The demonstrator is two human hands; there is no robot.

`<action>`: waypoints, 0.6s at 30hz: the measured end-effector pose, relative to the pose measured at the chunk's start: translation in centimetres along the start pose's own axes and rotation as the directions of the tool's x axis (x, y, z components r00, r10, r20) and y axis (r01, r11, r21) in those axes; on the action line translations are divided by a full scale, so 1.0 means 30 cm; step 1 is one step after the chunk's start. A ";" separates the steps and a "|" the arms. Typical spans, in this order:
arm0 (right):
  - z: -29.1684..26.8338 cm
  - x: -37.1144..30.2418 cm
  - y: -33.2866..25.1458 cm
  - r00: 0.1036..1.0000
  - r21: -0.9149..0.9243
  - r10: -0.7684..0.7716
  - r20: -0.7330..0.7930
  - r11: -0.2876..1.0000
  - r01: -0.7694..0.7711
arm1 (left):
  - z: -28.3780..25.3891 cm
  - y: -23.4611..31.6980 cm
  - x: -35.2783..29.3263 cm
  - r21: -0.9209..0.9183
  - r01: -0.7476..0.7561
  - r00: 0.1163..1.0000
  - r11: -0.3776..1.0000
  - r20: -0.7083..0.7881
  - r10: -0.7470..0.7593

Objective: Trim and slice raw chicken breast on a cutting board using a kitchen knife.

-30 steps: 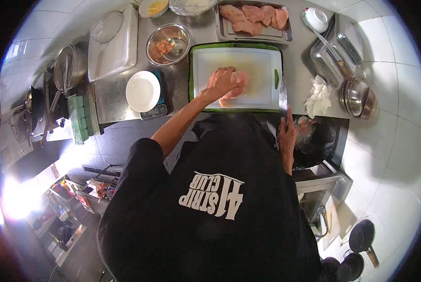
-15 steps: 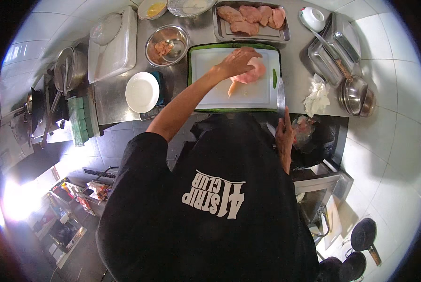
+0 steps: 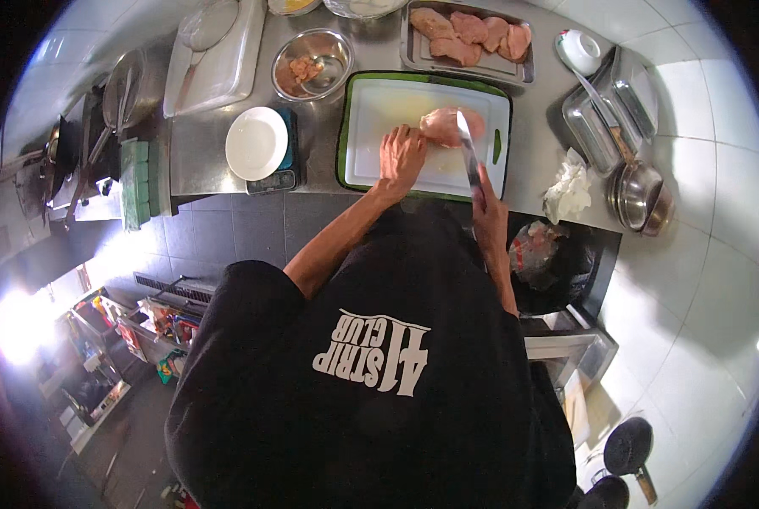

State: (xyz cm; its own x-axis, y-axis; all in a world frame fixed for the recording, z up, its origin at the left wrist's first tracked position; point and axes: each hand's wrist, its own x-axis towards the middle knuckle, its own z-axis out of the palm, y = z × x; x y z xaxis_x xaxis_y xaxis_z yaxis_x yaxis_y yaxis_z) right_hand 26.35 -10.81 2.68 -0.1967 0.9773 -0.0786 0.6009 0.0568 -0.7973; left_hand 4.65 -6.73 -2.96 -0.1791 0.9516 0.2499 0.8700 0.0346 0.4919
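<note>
A raw chicken breast lies on a white cutting board with a green rim. My left hand is at its near left end, fingers closed on the narrow end, which they hide. My right hand grips a knife by its handle, mostly hidden in the fist. The blade points away from me, and its tip is over the right part of the breast.
Behind the board stands a metal tray of chicken pieces. To the left are a steel bowl with meat scraps and a white plate on a scale. Crumpled paper and steel pans are at right.
My left hand has come off the top of the chicken breast to its near left end. My right hand has brought the knife from the board's right edge over the breast.
</note>
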 end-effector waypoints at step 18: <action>0.092 0.186 0.013 0.908 -0.355 -0.233 0.348 0.864 0.358 | -0.021 0.011 -0.056 -0.045 0.071 0.997 0.996 -0.029 -0.073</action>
State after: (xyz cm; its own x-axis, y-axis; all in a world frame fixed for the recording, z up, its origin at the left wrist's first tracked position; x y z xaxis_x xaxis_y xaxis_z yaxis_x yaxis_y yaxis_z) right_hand 23.35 -5.89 0.30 -0.5881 0.8034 -0.0934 0.7238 0.4712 -0.5041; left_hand 4.95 -8.51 -2.71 -0.2552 0.9372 0.2378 0.8336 0.0887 0.5453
